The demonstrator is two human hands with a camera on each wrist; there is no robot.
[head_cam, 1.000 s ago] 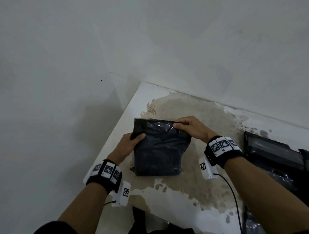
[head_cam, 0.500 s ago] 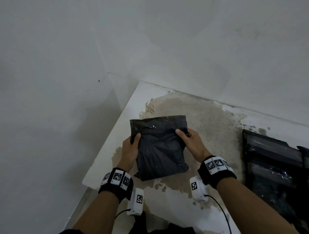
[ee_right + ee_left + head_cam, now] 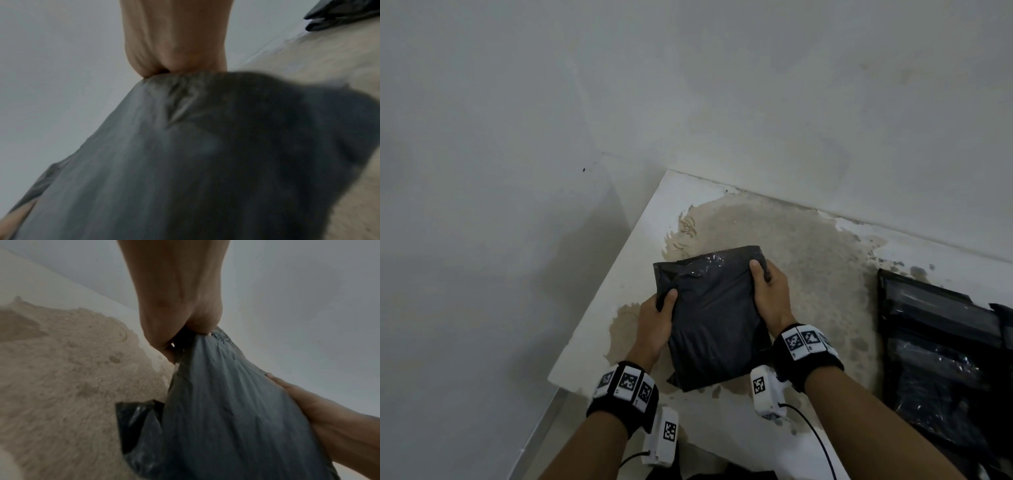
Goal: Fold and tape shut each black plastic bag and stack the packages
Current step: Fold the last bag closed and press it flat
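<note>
Head view: a black plastic bag [image 3: 717,322], folded into a flat rectangular package, is held between both hands above the stained table [image 3: 822,260] near its left front corner. The left hand [image 3: 654,325] grips the package's left edge, thumb on the upper face and fingers curled beneath; the right hand [image 3: 770,294] grips the right edge in the same manner, thumb laid near the far right corner. A glossy strip of tape [image 3: 709,265] lies along the far edge of the package, catching the light. Left wrist view: the left hand's thumb and fingers pinch a gathered fold of the bag [image 3: 236,418], and a loose black flap [image 3: 139,426] hangs below the near left corner, over the table's brown patch. Right wrist view: the picture is blurred, but the right hand's fingers appear closed on a puckered edge of the bag [image 3: 185,162]. To the right on the table lies a stack of black packages [image 3: 941,349], well apart from the held one. Both wrists carry black bands with square printed markers [image 3: 625,383].
</note>
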